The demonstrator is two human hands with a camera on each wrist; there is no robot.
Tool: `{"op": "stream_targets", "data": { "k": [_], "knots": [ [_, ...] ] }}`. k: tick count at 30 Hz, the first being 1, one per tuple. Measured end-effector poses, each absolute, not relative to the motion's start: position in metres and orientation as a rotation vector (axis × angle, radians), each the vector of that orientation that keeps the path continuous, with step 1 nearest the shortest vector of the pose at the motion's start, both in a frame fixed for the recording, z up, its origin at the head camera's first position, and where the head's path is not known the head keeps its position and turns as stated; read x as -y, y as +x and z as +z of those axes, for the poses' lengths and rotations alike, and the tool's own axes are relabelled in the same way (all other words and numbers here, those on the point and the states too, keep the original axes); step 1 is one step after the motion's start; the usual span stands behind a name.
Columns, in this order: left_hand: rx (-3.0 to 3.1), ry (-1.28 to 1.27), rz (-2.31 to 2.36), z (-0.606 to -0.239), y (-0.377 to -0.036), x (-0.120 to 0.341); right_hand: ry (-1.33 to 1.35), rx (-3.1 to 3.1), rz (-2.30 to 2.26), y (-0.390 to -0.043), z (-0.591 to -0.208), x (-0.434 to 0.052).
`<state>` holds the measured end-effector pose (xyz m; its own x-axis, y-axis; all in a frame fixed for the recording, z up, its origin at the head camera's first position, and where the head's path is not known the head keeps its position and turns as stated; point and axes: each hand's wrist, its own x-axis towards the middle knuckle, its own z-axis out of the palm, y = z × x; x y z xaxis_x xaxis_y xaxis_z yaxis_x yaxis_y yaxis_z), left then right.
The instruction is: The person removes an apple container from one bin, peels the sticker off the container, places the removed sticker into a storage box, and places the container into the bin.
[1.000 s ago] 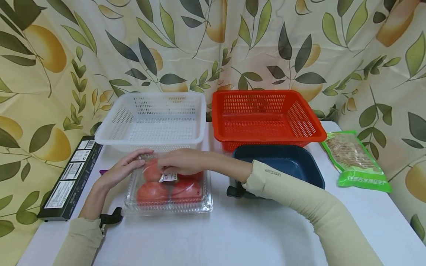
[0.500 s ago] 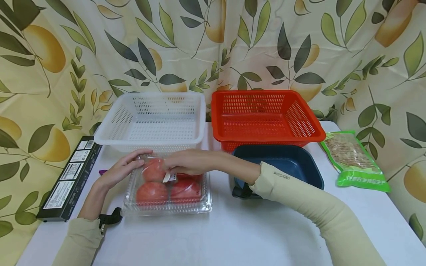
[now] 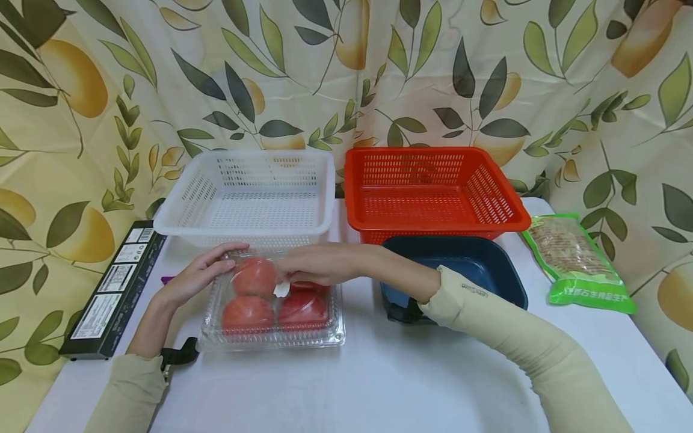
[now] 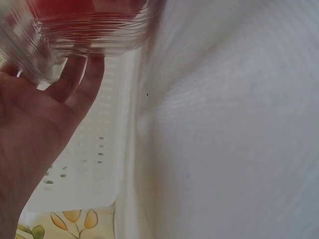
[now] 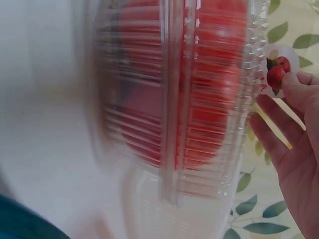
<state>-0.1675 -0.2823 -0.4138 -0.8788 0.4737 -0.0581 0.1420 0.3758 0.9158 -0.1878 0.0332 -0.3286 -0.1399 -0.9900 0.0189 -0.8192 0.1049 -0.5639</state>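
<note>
A clear plastic clamshell box (image 3: 303, 344) of red tomatoes (image 3: 248, 314) lies on the table in the head view. My left hand (image 3: 197, 273) rests on its far left corner, fingers fairly straight against the plastic, also visible in the left wrist view. Above the lid, my right hand (image 3: 316, 263) pinches a small white sticker label (image 3: 282, 289) between thumb and finger. In the right wrist view the label (image 5: 279, 69) carries a tomato picture and stands partly lifted at the lid. Whether its far edge still sticks is hard to tell.
Behind the box stands a white basket (image 3: 243, 231), with a red basket (image 3: 438, 227) beside it. A dark blue tray (image 3: 487, 270) lies under the right forearm. A green food bag (image 3: 576, 258) is at right, a black box (image 3: 116, 294) at left.
My right hand has moved a little to the right, drawing the label with it; the label now looks folded, its printed face turned away. My left hand and the box have stayed put.
</note>
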Motion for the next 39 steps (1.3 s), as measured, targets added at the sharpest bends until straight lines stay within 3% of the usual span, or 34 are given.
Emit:
{"op": "stream_targets", "data": {
  "k": [21, 28, 39],
  "knots": [
    [-2.319, 0.528, 1.505, -0.413, -0.166, 0.281, -1.587, -2.083, -0.937, -0.178, -0.314, -0.083],
    [-2.315, 0.523, 1.507, -0.414, -0.166, 0.281, -1.411, -2.124, -1.026, -0.176, -0.326, -0.13],
    [-2.309, 0.519, 1.511, -0.413, -0.167, 0.282, -1.155, -2.194, -0.773, -0.185, -0.341, -0.221]
  ]
}}
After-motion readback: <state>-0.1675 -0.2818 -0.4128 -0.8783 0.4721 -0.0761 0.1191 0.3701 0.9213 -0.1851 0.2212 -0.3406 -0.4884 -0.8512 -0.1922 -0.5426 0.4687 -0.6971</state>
